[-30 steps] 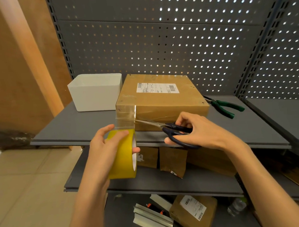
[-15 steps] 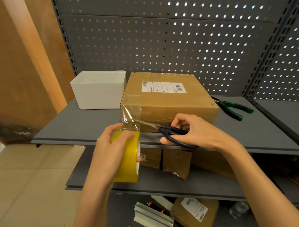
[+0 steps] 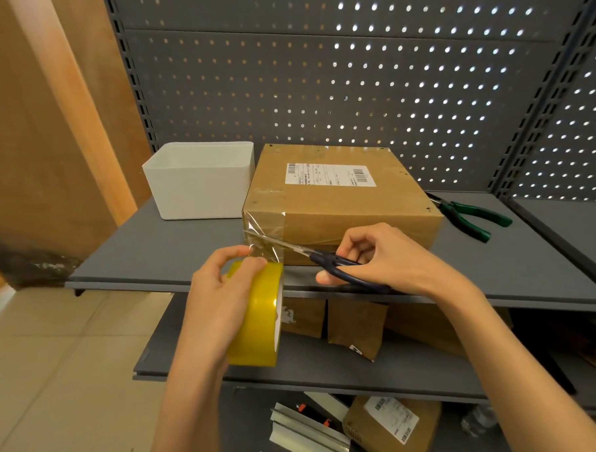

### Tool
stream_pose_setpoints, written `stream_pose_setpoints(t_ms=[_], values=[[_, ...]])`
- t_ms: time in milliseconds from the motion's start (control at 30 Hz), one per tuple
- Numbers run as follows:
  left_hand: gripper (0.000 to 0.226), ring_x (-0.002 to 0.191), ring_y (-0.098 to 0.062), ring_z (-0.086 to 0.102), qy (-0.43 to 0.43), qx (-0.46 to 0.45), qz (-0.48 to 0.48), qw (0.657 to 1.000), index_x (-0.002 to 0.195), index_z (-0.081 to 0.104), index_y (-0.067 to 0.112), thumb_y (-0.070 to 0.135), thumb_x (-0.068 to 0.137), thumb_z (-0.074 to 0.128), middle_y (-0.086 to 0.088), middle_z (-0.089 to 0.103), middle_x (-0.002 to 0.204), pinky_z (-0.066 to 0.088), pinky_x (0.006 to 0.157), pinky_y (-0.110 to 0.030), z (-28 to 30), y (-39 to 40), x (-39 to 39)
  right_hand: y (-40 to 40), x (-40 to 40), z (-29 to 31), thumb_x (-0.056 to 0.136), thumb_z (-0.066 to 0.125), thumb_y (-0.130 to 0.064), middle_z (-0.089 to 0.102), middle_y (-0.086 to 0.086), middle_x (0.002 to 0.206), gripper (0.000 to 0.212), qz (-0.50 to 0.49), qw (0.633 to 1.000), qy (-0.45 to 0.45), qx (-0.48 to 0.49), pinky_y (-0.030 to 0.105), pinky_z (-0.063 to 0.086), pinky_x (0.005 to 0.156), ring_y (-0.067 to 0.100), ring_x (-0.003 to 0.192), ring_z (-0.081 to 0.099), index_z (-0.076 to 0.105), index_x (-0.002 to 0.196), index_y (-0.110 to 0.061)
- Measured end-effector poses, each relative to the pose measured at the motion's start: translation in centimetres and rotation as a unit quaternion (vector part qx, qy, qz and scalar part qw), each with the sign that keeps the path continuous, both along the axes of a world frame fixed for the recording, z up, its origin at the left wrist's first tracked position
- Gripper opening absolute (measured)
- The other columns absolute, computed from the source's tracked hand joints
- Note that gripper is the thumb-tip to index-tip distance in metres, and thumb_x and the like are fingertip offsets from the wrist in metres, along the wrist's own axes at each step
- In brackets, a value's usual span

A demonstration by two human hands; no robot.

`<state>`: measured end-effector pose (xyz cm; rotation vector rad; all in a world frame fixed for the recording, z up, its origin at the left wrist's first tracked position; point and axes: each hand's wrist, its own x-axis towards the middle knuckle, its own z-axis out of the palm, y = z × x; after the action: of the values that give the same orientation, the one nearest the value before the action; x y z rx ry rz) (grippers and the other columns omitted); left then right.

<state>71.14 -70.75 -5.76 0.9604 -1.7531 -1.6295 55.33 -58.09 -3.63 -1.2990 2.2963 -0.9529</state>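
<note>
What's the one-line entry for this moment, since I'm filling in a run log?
left hand: grips tape roll | right hand: holds scissors | blades: at tape strip from cardboard box | cut: cannot tell

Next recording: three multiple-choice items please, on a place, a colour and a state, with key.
1. Where do the pliers lie? A on the shelf, right of the cardboard box; B on the box; C on the floor.
2. What colour is the tape roll? A red; B yellow; C white.
3. How are the scissors? A lying loose; B hung up; C gripped by the right hand.
Key: A, they lie beside the box; B, the roll in the left hand is yellow; C, that hand curls round the handles.
</note>
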Motion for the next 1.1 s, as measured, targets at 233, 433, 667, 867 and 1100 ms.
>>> stream_pose_setpoints(t_ms=[233,433,667,867,1100], values=[[0.011,0.078,-0.011,0.05,0.011,0.006,0.005,1.0,0.097,0.058,0.037,0.031,0.088,0.058,0.011,0.051,0.091,0.041,0.059,-0.026,-0.2,0.0,0.0,-0.1,-0.5,0.3,0.048,0.071,-0.064,0.067,0.006,0.072,0.059,0.014,1.0,0.001,0.002,0.025,0.042,0.06,0.005,0.058,0.051,0.066,0.075,-0.012],[0.012,0.079,-0.011,0.05,0.02,0.005,0.005,1.0,0.099,0.057,0.036,0.03,0.089,0.057,0.011,0.05,0.092,0.041,0.058,-0.026,-0.3,0.0,0.0,0.0,-0.4,0.7,0.054,0.074,-0.055,0.066,0.012,0.072,0.052,0.026,1.0,-0.009,0.003,0.02,0.041,0.056,0.006,0.056,0.051,0.065,0.075,-0.009],[0.009,0.079,-0.014,0.052,0.027,0.006,0.006,1.0,0.095,0.058,0.034,0.029,0.088,0.058,0.008,0.053,0.091,0.045,0.061,-0.027,-0.6,-0.1,0.0,-0.1,-0.3,0.6,0.056,0.075,-0.053,0.062,0.008,0.064,0.049,0.037,0.999,-0.016,0.001,0.022,0.041,0.057,0.008,0.055,0.051,0.066,0.072,-0.008],[0.006,0.08,-0.019,0.055,0.032,0.013,0.009,0.999,0.09,0.061,0.032,0.027,0.087,0.06,0.003,0.056,0.089,0.051,0.073,-0.039,-0.7,0.0,0.1,-0.1,0.0,0.1,0.058,0.075,-0.053,0.061,0.004,0.062,0.047,0.042,0.999,-0.008,-0.007,0.024,0.041,0.058,0.009,0.057,0.051,0.065,0.07,-0.009],[0.006,0.083,-0.025,0.058,0.028,-0.003,0.029,0.999,0.093,0.06,0.028,0.028,0.087,0.061,-0.002,0.057,0.092,0.053,0.073,-0.045,-1.2,0.0,0.2,0.6,0.9,0.3,0.061,0.08,-0.046,0.059,0.0,0.06,0.038,0.03,0.999,0.02,-0.025,0.017,0.036,0.051,0.005,0.052,0.046,0.063,0.067,-0.013]])
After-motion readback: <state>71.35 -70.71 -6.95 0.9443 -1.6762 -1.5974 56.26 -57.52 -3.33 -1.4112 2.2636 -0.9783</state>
